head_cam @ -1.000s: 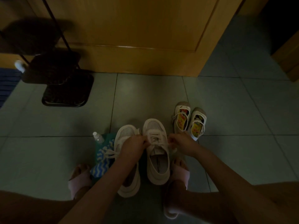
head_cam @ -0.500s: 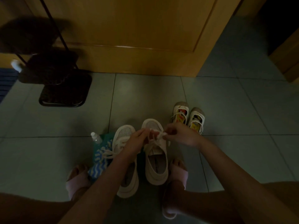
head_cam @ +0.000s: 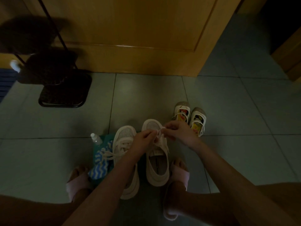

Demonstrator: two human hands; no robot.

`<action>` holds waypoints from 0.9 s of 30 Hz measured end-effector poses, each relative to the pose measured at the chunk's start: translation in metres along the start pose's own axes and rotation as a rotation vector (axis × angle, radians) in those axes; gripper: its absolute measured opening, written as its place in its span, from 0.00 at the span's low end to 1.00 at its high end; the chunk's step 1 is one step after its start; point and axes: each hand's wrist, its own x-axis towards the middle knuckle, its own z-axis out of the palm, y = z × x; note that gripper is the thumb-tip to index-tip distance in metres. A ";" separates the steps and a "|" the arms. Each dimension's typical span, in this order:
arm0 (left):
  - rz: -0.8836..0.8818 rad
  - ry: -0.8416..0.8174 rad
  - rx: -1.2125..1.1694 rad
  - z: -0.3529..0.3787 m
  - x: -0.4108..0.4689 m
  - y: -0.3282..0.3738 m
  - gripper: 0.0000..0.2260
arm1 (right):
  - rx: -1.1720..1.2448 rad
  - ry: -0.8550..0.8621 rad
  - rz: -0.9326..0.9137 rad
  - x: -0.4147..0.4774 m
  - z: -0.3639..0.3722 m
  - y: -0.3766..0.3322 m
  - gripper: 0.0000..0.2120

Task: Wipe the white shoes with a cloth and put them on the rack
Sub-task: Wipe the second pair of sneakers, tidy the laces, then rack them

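Two white shoes stand side by side on the tiled floor (head_cam: pixel 228 111) in the lower middle of the frame, toes pointing toward the top. Both hands work at the white shoe (head_cam: pixel 157 170) nearer the centre. The left hand (head_cam: pixel 143 141) and the right hand (head_cam: pixel 178 132) meet just above its tongue, and the fingers of each pinch its lace (head_cam: pixel 160 132), which is drawn up off the shoe.

The other white shoe (head_cam: pixel 124 136) sits just to the left, partly hidden by the left forearm. Its lace trails loose onto the cloth (head_cam: pixel 100 165), a blue-and-white zigzag rag lying on the floor against that shoe's side. A small clear bottle (head_cam: pixel 96 138) with a white cap sits at the cloth's upper end.

Above and to the right of the hands, a pair of small strapped shoes (head_cam: pixel 190 118) stands close together. The rack (head_cam: pixel 63 93), dark metal with a mesh bottom shelf, stands in the upper left in front of a wooden door (head_cam: pixel 138 30), well apart from the white shoes. The person's feet, in pink slippers (head_cam: pixel 179 175), flank the shoes at the bottom of the frame.
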 end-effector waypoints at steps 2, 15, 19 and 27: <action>0.008 -0.011 0.000 0.001 0.000 0.001 0.11 | -0.001 -0.006 -0.002 -0.001 0.001 0.000 0.02; 0.086 -0.239 0.130 0.000 -0.002 0.004 0.09 | -0.070 0.023 -0.040 -0.002 0.011 -0.010 0.04; 0.096 -0.168 0.102 0.005 -0.001 0.003 0.04 | -0.068 -0.015 -0.071 -0.002 0.009 -0.010 0.04; 0.066 -0.128 0.140 0.003 0.003 0.002 0.12 | -0.218 -0.030 -0.149 0.000 0.005 -0.005 0.06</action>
